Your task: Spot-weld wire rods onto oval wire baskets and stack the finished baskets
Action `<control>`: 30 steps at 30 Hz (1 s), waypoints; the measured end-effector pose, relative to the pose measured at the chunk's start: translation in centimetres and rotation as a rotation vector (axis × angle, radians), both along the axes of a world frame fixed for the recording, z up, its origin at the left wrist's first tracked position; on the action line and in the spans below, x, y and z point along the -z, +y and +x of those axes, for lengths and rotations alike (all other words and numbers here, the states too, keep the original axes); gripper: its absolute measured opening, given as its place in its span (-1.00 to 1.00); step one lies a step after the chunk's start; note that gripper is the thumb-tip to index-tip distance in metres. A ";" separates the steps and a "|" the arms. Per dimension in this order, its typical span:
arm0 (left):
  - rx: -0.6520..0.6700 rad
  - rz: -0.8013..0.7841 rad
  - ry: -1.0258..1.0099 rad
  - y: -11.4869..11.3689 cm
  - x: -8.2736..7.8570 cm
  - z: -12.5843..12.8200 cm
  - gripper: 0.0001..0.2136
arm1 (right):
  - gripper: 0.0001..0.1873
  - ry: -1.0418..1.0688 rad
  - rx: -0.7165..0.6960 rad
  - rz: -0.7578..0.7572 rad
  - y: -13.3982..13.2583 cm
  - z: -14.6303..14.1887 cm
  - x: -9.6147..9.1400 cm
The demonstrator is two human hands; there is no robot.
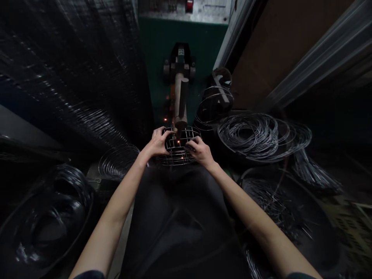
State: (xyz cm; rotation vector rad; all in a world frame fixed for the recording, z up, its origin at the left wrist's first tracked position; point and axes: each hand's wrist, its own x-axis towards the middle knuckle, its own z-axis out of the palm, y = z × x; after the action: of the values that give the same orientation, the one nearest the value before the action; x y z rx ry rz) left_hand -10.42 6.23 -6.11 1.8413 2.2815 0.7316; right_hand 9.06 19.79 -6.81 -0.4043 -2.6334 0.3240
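Observation:
A round wire basket frame (pixel 178 155) sits under the copper-coloured arm (pixel 180 101) of a green welding machine (pixel 162 50). My left hand (pixel 158 142) grips the frame's left rim, fingers curled over the top ring. On the right rim rests my right hand (pixel 200 151), also closed round the wires. Small orange sparks glow where the arm's tip meets the frame. Both forearms reach forward over my dark apron.
Loose wire rings (pixel 263 135) are piled to the right, with more rings (pixel 215 101) beside the machine. Stacks of wire mesh and coils (pixel 95 120) fill the left. A dark tub of wire (pixel 43 224) stands at lower left.

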 end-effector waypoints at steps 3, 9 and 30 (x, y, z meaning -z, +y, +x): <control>0.002 0.001 0.004 0.1 -0.1 -0.1 -0.11 | -0.75 -0.006 0.038 0.006 -0.1 0.1 0.2; 0.001 -0.006 0.019 -0.2 -0.2 0.1 -0.11 | -0.71 -0.056 0.017 0.061 -0.2 -0.2 0.1; -0.031 0.067 -0.064 0.6 2.0 -3.2 0.10 | -0.72 0.219 0.079 -0.239 1.0 -1.1 -1.5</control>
State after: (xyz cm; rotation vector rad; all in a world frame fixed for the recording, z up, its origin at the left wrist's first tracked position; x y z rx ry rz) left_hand -13.64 6.82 -8.13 1.7861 2.2771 0.8685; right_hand 7.98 20.79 -5.29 -0.5180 -2.3653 0.6238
